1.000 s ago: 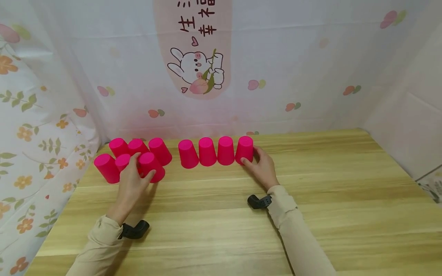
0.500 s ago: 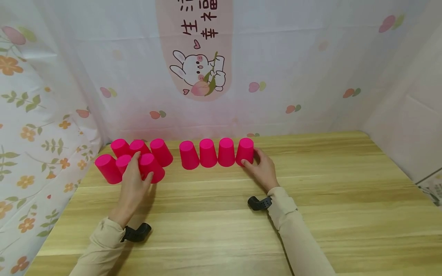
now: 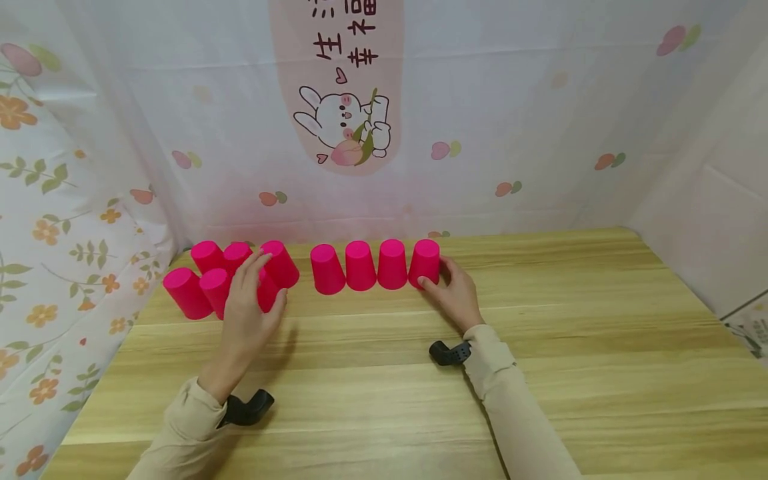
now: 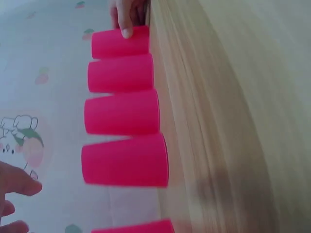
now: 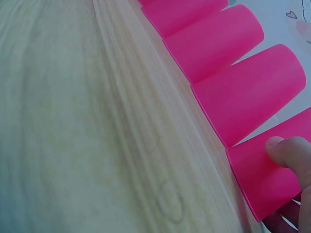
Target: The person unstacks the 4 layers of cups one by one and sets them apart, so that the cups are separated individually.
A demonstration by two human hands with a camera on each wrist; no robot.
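Upside-down pink plastic cups stand on the wooden table. Several form a row across the middle, and my right hand (image 3: 457, 295) grips the rightmost cup (image 3: 425, 257) with the thumb on its front. The right wrist view shows that thumb (image 5: 286, 151) pressed on the cup's side. Over the left cluster, my left hand (image 3: 246, 317) hovers with its fingers spread and partly covers a front cup (image 3: 266, 291). Nothing is between its fingers (image 4: 22, 182) in the left wrist view, where they are apart from the row's nearest full cup (image 4: 125, 162).
Left of the row, the cluster includes a front-left cup (image 3: 189, 295) and a back-right cup (image 3: 281, 265). Behind the table (image 3: 360, 393) hangs a printed cloth (image 3: 510, 120). A flowered cloth (image 3: 66, 267) borders the left side.
My left hand has let go of the front-right cup of the cluster and moved up and right, its fingers spreading. The right hand stays on its cup.
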